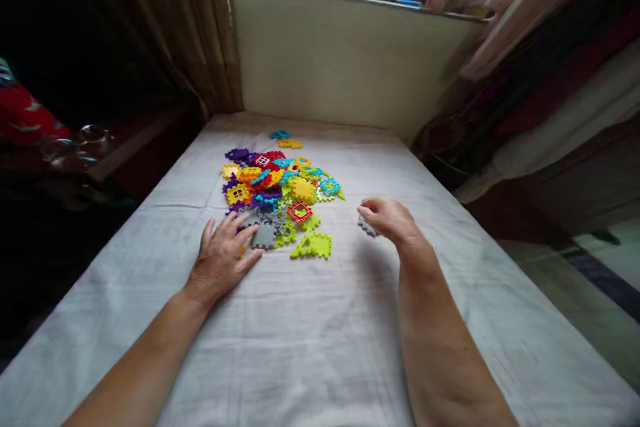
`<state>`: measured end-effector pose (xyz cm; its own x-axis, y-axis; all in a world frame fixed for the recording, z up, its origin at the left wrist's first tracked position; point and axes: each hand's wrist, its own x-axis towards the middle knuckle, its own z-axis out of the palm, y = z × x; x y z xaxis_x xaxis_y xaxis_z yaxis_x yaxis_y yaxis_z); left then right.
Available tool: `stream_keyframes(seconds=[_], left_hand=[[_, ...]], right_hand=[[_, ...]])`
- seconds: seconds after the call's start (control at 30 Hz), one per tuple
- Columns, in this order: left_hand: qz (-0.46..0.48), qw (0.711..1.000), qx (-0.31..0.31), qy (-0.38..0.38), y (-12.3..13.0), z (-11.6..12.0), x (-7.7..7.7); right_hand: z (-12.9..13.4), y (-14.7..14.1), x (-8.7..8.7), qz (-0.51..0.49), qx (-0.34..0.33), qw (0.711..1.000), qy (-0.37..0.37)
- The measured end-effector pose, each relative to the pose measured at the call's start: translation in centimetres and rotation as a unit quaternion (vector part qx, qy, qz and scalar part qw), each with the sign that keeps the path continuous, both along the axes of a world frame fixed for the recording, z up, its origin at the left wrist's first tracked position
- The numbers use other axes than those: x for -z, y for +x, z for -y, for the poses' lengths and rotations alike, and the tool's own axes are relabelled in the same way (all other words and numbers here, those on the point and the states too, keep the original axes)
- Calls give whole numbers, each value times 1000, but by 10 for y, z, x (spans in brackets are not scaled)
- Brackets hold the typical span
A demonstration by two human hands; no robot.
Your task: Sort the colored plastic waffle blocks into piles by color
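My left hand (225, 248) rests at the near left side of a pile of toothed plastic building tiles, its fingers spread. Its fingertips reach the grey tiles (265, 235) at the front of the heap. Right of the pile, my right hand (391, 219) pinches a small grey building tile (367, 226) between thumb and fingers, partly hidden by the hand. Between the hands lie a lime green tile (318, 244) and a red window-frame tile (300, 211). Yellow, purple, orange and blue tiles make up the rest of the heap.
A pale sheet (300, 347) covers the flat surface under the tiles. Two loose tiles, one blue (279, 135) and one yellow (291, 144), lie beyond the heap. A wall (350, 53) stands at the far end, with a curtain (165, 20) on the left and hanging cloths (565, 100) on the right.
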<state>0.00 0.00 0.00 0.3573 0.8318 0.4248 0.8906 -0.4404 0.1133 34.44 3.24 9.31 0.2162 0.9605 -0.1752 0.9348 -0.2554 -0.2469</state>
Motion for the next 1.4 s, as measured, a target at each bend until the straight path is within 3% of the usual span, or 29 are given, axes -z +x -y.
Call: stream_keyframes(seconds=[0.33, 0.6, 0.83, 0.97, 1.03, 1.13, 1.27, 1.4], left_hand=[[19, 999, 29, 27, 1, -3, -7], [31, 998, 40, 48, 5, -2, -8], [48, 995, 74, 45, 11, 1, -14], [58, 997, 22, 48, 4, -2, -13], [53, 997, -23, 46, -1, -4, -9], [44, 994, -96, 21, -5, -6, -1], [43, 991, -123, -40, -7, -9, 5], [59, 990, -117, -56, -6, -10, 4]], right_hand=[[12, -82, 13, -39, -185, 980, 63], [24, -136, 47, -272, -175, 943, 77], [23, -142, 55, -310, -181, 928, 98], [4, -109, 43, -368, -160, 905, 141], [-7, -74, 36, -390, -119, 900, 154], [-20, -6, 32, -351, -8, 917, 191], [-23, 75, 50, -238, 126, 941, 204], [-20, 106, 70, -145, 136, 961, 195]])
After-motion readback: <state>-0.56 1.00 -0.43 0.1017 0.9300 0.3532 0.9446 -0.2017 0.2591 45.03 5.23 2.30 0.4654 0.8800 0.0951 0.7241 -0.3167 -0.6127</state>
